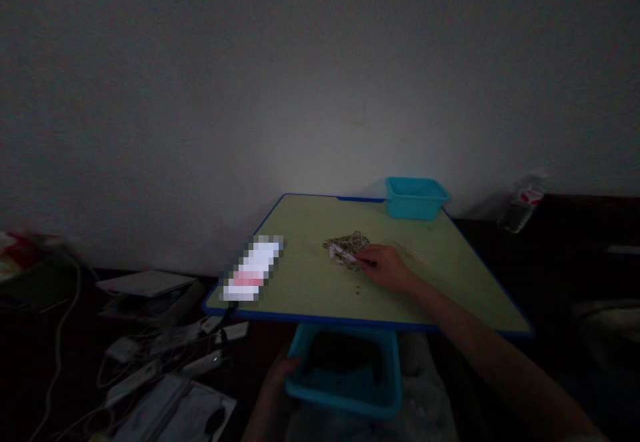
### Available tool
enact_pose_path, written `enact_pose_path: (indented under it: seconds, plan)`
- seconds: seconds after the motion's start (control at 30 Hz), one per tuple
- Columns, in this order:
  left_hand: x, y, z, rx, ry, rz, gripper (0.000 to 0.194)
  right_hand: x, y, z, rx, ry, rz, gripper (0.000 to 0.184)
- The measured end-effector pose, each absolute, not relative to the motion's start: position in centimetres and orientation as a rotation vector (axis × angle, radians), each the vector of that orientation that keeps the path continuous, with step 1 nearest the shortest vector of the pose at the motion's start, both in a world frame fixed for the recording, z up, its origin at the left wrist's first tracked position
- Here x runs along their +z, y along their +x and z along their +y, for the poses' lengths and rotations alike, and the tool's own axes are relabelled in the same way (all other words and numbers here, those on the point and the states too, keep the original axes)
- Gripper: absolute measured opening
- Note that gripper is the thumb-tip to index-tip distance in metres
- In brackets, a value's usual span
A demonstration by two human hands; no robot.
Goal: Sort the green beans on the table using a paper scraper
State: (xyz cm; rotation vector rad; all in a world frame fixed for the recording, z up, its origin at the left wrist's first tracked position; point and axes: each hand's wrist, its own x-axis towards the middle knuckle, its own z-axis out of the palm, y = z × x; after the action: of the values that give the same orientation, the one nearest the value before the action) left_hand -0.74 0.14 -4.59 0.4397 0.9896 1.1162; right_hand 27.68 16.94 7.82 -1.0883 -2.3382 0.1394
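Near the middle of the frame, the right hand [387, 267] has its grip pinched together on a thin pale strip [344, 253], which slants up and left over a small heap of dark grains [357, 241] on the table [300, 225]. A few loose specks lie just below the heap. At the bottom centre, the left hand [286, 367] has its grip clamped on the left rim of the near blue basin [345, 405], whose dark contents are too dim to make out. The far blue basin [415, 207] stands at the table's upper right corner. A bright, pixelated device [253, 270] lies at the table's left edge; white cables [103, 369] tangle at lower left, and a clear bottle [523, 205] tilts at the right of the frame
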Motion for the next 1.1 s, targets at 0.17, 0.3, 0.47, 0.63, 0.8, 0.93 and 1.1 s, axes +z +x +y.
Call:
enact_pose_path:
  seconds: [0.17, 0.3, 0.47, 0.63, 0.8, 0.93, 1.1]
  plan:
    - [-6.8, -1.7, 0.5, 1.124, 0.415, 1.032, 0.053, 8.0, 27.7, 16.9, 0.191, -1.09, -2.313, 0.025]
    - [-8.9, -2.6, 1.6, 1.112, 0.438, 1.038, 0.047, 8.2, 27.8, 16.8, 0.236, -1.113, -2.287, 0.024]
    - [-9.2, -2.8, 1.9, 1.091, 0.434, 1.071, 0.045, 8.1, 27.9, 16.8, 0.298, -1.116, -2.302, 0.024]
    - [-6.4, -1.9, 0.4, 1.127, 0.445, 1.018, 0.043, 8.3, 27.9, 16.9, 0.273, -1.156, -2.294, 0.024]
    - [-5.7, -1.4, 0.4, 1.131, 0.474, 1.035, 0.043, 8.6, 28.1, 16.8, 0.324, -1.145, -2.327, 0.024]
    - [-7.1, -1.7, 1.2, 1.137, 0.475, 1.088, 0.042, 8.3, 28.2, 16.9, 0.39, -1.153, -2.278, 0.025]
    - [-7.1, -1.9, 0.7, 1.127, 0.447, 1.098, 0.046, 8.2, 28.5, 17.3, 0.341, -1.212, -2.273, 0.025]
